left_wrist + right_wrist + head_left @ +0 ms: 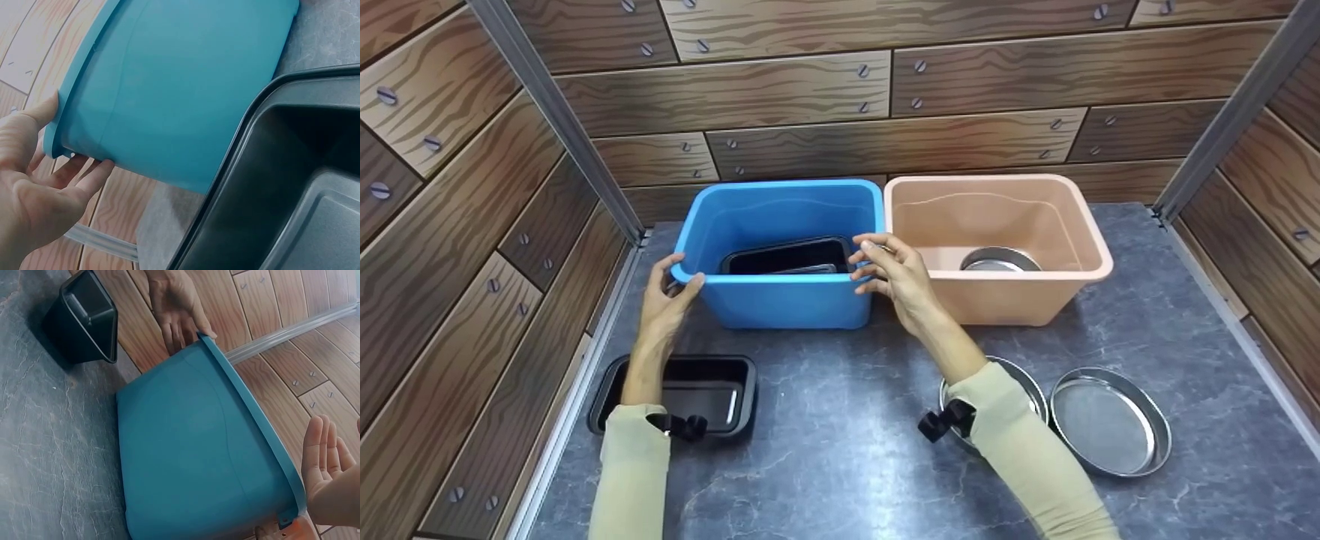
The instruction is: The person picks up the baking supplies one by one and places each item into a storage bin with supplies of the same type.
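A blue bin (pixel 787 304) stands near the back wall with black rectangular baking pans (pixel 757 259) inside. My left hand (pixel 664 307) grips its front left corner, thumb on the rim and fingers bent around the outer side beneath it. In the right wrist view, that hand (pixel 175 306) shows at the bin's far corner. My right hand (pixel 900 281) hovers by the front right corner, where the two bins meet. Its fingers (pixel 323 450) extend beside the blue rim and hold nothing.
To the right stands a peach bin (pixel 997 300) containing a round metal pan (pixel 1001 259). A black loaf pan (pixel 746 405) sits beneath my left forearm. Two round metal pans lie at right, one (pixel 1110 420) in full view, the other (pixel 1024 375) partly under my right sleeve.
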`<state>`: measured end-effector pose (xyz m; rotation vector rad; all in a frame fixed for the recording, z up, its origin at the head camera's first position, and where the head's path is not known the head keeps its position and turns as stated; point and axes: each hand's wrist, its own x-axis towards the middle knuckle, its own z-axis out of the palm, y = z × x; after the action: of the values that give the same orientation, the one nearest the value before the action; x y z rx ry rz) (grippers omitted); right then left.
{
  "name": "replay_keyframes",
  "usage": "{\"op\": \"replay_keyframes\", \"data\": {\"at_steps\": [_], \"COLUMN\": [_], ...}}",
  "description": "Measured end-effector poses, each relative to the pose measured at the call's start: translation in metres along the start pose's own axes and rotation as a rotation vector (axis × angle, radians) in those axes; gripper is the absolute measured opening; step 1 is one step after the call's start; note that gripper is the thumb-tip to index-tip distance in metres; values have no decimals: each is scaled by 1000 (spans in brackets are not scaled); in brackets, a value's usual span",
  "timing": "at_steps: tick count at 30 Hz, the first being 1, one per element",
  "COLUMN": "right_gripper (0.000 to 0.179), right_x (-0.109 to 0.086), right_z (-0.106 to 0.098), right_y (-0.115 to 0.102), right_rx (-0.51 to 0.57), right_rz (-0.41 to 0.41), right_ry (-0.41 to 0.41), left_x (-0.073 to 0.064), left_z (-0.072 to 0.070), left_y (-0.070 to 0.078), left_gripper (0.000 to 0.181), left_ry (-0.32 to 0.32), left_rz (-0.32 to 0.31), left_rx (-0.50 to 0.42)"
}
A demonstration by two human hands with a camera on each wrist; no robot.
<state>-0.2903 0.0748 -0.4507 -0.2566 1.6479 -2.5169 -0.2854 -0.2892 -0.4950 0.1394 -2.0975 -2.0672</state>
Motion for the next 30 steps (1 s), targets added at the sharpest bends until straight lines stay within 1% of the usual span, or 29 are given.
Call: {"op": "replay_keyframes", "data": {"at_steps": [8, 11, 14, 19, 24, 28, 30], "right_gripper": [27, 27, 28, 35, 37, 34, 33], "right_x": [-4, -7, -10, -14, -17, -20, -23], "right_z": [-1, -1, 0, 1, 2, 3, 2], "right_y": [9, 13, 18, 26, 33, 38, 42], "right_rx": [-18, -42, -82, -138, -157, -163, -164], "right_rz": [-8, -20, -34, -64, -112, -110, -101], "right_ry": [-50, -100, -167, -258, -309, -338, -337], "left_x": [0, 0, 0, -1, 0, 0, 0], "left_z": [-1, -1, -2, -2, -2, -3, -2], "left_y": [0, 0, -1, -2, -2, 0, -1], "left_gripper": [63, 63, 64, 64, 65, 66, 66], "left_ry": [-2, 1, 2, -8, -15, -20, -23], "left_rz": [4, 5, 9, 13, 18, 14, 9], "left_rx": [7, 15, 24, 26, 26, 28, 34]}}
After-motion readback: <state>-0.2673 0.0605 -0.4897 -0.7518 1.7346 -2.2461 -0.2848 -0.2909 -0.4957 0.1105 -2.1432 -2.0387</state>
